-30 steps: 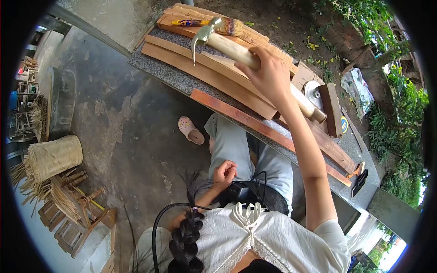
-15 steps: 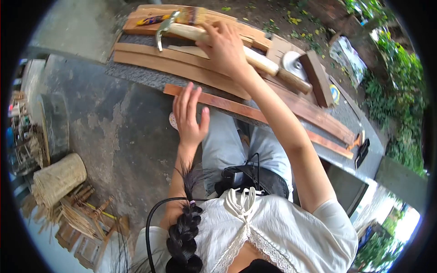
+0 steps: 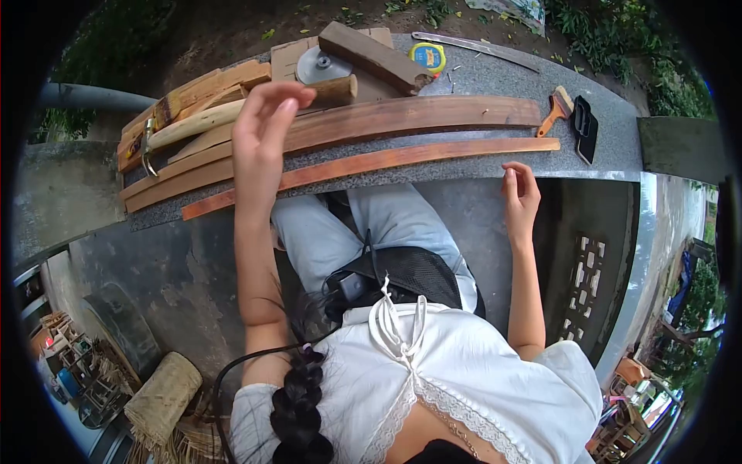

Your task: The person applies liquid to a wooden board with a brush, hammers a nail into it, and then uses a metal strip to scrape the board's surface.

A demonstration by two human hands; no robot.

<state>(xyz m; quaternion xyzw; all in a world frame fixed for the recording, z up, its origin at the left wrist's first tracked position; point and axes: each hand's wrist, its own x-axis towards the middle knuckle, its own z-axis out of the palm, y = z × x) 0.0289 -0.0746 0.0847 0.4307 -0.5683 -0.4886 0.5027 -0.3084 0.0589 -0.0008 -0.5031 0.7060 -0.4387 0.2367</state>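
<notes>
My left hand [image 3: 261, 131] is raised over the planks near the hammer handle, fingers loosely bent and thumb apart, with nothing visible in it. It hides part of the wood behind. A claw hammer [image 3: 197, 125] with a pale wooden handle lies on the boards at the left. My right hand [image 3: 522, 195] is held near the bench's front edge, empty, its fingers half curled. Beyond it are a narrow reddish wood strip [image 3: 386, 159], a wider brown plank [image 3: 417, 114], an orange-handled paintbrush [image 3: 555, 112] and a black phone-like object [image 3: 586, 131].
The grey granite slab [image 3: 610, 155] carries a dark wood block [image 3: 375, 56], a metal disc [image 3: 318, 66], a yellow tape measure [image 3: 427, 58] and a long metal strip [image 3: 475, 48]. A rolled mat [image 3: 164, 396] stands on the floor at lower left.
My right hand has left the hammer handle and moved right, down by the bench edge. My left hand has risen over the planks. The view has turned to the right.
</notes>
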